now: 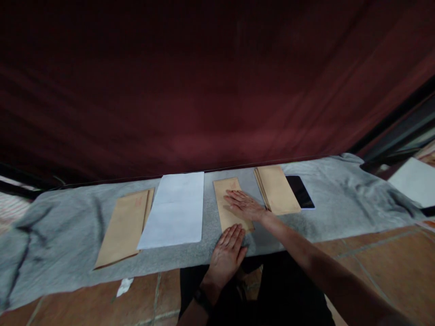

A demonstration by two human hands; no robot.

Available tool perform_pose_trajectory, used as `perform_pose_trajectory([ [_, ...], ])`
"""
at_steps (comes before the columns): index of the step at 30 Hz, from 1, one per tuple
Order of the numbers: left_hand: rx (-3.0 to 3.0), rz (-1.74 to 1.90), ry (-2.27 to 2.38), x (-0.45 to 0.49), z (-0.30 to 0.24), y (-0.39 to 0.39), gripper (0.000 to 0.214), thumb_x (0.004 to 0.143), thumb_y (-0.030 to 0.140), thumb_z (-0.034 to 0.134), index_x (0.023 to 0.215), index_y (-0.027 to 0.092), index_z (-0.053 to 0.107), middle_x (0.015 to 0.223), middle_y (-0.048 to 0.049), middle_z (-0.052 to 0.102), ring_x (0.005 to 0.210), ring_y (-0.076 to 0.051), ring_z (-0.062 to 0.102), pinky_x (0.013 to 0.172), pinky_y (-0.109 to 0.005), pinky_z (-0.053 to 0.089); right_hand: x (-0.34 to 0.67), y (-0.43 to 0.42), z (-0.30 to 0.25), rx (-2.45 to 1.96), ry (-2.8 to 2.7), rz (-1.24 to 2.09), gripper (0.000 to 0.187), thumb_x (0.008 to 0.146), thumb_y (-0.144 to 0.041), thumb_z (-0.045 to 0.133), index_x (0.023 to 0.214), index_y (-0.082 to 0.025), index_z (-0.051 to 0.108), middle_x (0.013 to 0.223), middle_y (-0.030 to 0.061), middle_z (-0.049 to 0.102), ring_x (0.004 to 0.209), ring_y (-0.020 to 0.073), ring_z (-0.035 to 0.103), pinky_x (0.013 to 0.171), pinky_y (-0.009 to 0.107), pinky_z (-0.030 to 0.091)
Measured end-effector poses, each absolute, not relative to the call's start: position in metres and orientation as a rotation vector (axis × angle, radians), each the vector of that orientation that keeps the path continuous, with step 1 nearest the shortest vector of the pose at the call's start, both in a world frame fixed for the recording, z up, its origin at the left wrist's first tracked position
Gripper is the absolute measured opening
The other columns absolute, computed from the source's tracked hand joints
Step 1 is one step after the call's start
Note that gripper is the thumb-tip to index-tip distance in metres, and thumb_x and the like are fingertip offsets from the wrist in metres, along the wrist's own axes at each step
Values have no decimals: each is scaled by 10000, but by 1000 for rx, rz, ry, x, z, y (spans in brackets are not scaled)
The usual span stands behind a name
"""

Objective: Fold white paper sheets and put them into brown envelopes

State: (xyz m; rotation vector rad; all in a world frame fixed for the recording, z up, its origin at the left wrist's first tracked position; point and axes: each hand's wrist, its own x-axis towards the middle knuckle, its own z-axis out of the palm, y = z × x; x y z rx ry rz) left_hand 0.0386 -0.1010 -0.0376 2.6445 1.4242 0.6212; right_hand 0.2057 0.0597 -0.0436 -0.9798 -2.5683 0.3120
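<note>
A brown paper envelope [221, 204] lies on the grey cloth in front of me, with small red print near its far end. My right hand [245, 205] rests flat across its middle, fingers stretched out to the left. At the near end, my left hand [228, 251] lies with its fingertips on the envelope's edge, fingers straight and close together. Neither hand grips anything. Just left of the envelope is a stack of white paper [175, 210]. To the right sits a pile of brown envelopes [278, 190].
More brown envelopes [122, 224] lie at the left, partly under the white paper. A dark tablet or phone [301, 192] sticks out from beneath the right pile. Grey cloth [343, 199] covers the narrow surface, with a dark red curtain [210, 113] behind. A white scrap [125, 286] lies on the tiled floor.
</note>
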Motion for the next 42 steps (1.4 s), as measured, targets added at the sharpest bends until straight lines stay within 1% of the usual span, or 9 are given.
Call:
perform_pose_trajectory([
  [2, 2645, 622, 1428, 39, -38, -101, 478, 1015, 379, 454, 1452, 188, 482, 1509, -78, 519, 1397, -228, 485, 1150, -427, 446, 204, 67, -46, -1040, -2561, 296, 502, 1036, -354, 444, 1533, -298, 394, 1616, 11, 340, 1489, 204, 320, 1235, 438, 283],
  [7, 2636, 584, 1411, 38, -34, -102, 488, 1009, 370, 464, 1459, 183, 470, 1529, -71, 495, 1419, -227, 456, 1166, -427, 426, 202, 91, -52, -1189, -2507, 278, 585, 1050, -457, 334, 1570, -190, 315, 1631, 75, 310, 1506, 226, 282, 1247, 462, 244],
  [12, 2612, 605, 1405, 38, -33, -103, 504, 1006, 355, 464, 1475, 172, 450, 1532, -81, 490, 1425, -232, 447, 1167, -433, 423, 198, 117, -55, -1239, -2476, 253, 576, 1062, -446, 258, 1563, -171, 324, 1624, 88, 326, 1506, 222, 281, 1251, 479, 218],
  [16, 2612, 609, 1407, 39, -34, -104, 514, 1005, 361, 467, 1483, 172, 441, 1539, -82, 481, 1430, -238, 439, 1171, -436, 414, 197, 120, -56, -1246, -2474, 248, 606, 1052, -471, 286, 1549, -132, 353, 1619, 120, 325, 1508, 261, 273, 1256, 501, 184],
  [20, 2631, 628, 1403, 40, -34, -104, 508, 998, 348, 479, 1475, 175, 452, 1538, -83, 483, 1434, -237, 432, 1174, -435, 409, 198, 111, -54, -1241, -2497, 234, 610, 1050, -487, 300, 1556, -150, 344, 1618, 113, 327, 1501, 252, 293, 1255, 487, 177],
  [24, 2654, 654, 1403, 39, -33, -104, 498, 994, 331, 485, 1466, 171, 462, 1541, -81, 480, 1433, -234, 434, 1170, -427, 411, 202, 98, -53, -1229, -2573, 165, 640, 1051, -503, 292, 1569, -128, 300, 1613, 131, 329, 1503, 246, 288, 1246, 494, 182],
  [30, 2672, 649, 1406, 39, -33, -103, 482, 995, 349, 488, 1443, 172, 489, 1536, -78, 487, 1422, -230, 450, 1168, -417, 413, 205, 77, -54, -1173, -2600, 83, 624, 1050, -468, 326, 1583, -148, 267, 1610, 126, 327, 1492, 245, 313, 1241, 496, 192],
  [33, 2665, 661, 1412, 40, -34, -103, 485, 994, 353, 486, 1446, 178, 488, 1526, -77, 501, 1416, -228, 458, 1170, -418, 413, 206, 67, -53, -1183, -2602, 64, 630, 1053, -455, 326, 1587, -132, 246, 1614, 138, 315, 1494, 242, 308, 1242, 491, 193],
  [42, 2668, 731, 1419, 40, -38, -103, 468, 991, 353, 483, 1412, 155, 529, 1469, -89, 563, 1375, -238, 509, 1148, -423, 441, 214, 30, -50, -1083, -2645, 119, 602, 1054, -391, 364, 1588, -145, 234, 1619, 124, 321, 1507, 214, 276, 1248, 462, 204],
])
